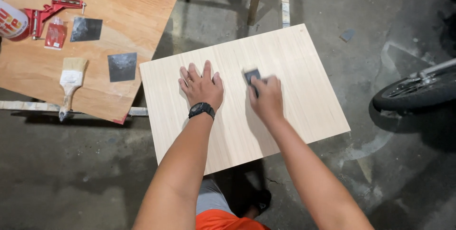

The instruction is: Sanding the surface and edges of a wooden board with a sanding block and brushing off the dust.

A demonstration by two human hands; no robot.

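Though the motion blur hides its edges, the small dark sanding piece under the right hand looks thin and flexible, best pinched flat beneath the fingertips, as that hand grips it now. It sits on the pale wooden panel, stiff and light-looking, which the left hand presses down, fingers spread. A paintbrush lies well apart on the plywood table.

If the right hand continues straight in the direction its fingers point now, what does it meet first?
The right hand holds a small dark sanding piece and points toward the far edge of the pale wooden board. The board ahead looks bare, so it would probably reach that edge first, then the concrete floor.
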